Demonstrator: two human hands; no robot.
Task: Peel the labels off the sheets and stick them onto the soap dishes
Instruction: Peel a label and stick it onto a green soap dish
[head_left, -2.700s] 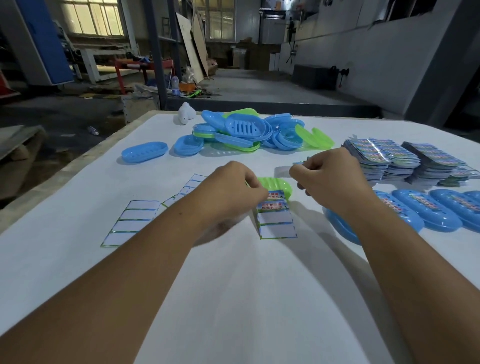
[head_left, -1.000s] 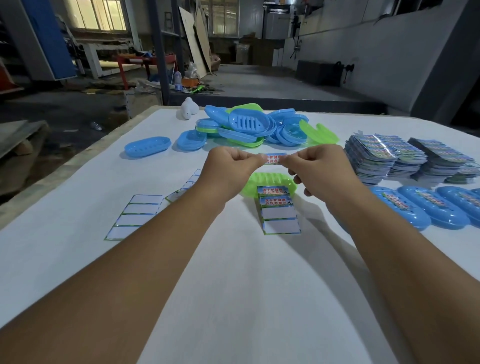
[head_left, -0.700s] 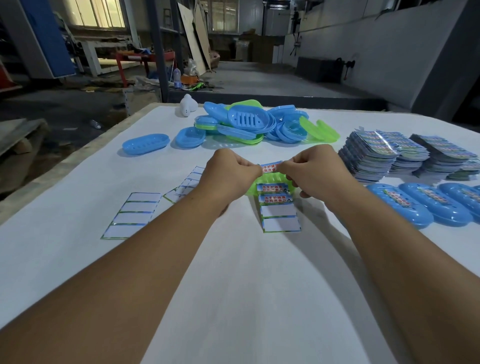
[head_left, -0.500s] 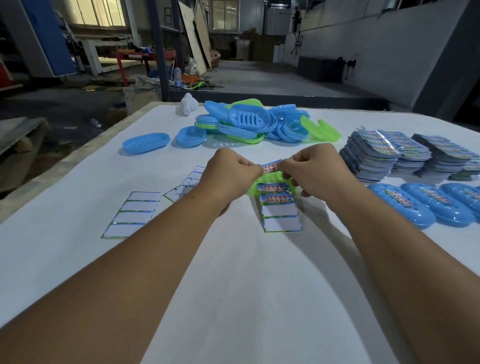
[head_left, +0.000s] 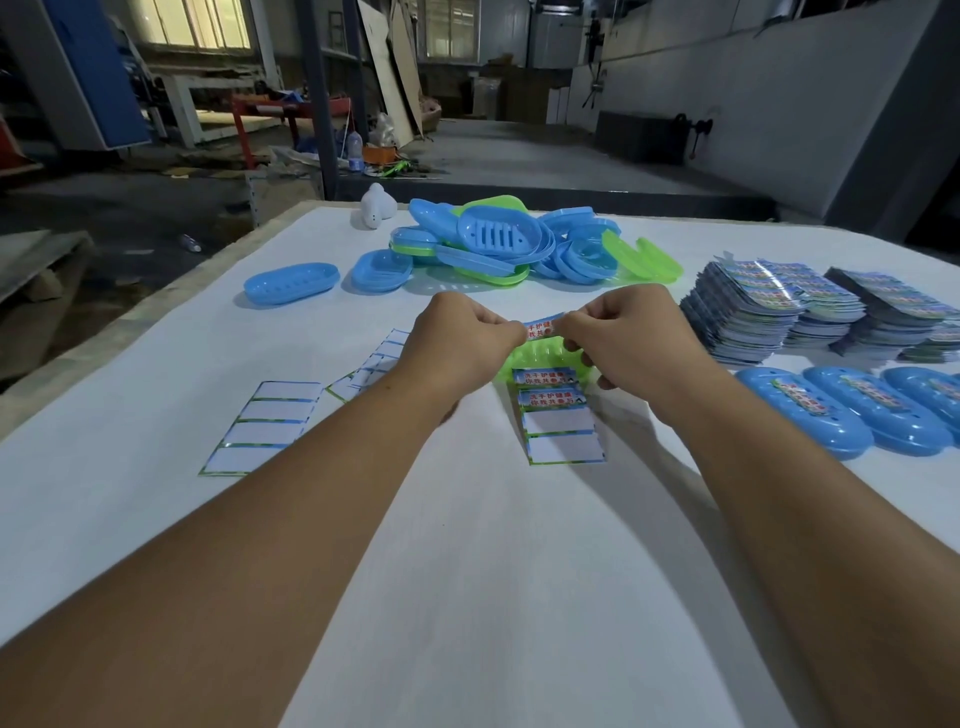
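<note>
Label (head_left: 540, 327) is pinched at both ends, left hand (head_left: 457, 345) and right hand (head_left: 631, 345), held taut just above green soap dish (head_left: 535, 358). Risk: if tension is lost, adhesive gets folded onto itself; uneven lowering likely leaves it skewed or wrinkled.

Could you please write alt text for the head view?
Both hands, left and right, pinch a label stretched above a green dish on a white table. A half-peeled sheet lies before it.
</note>
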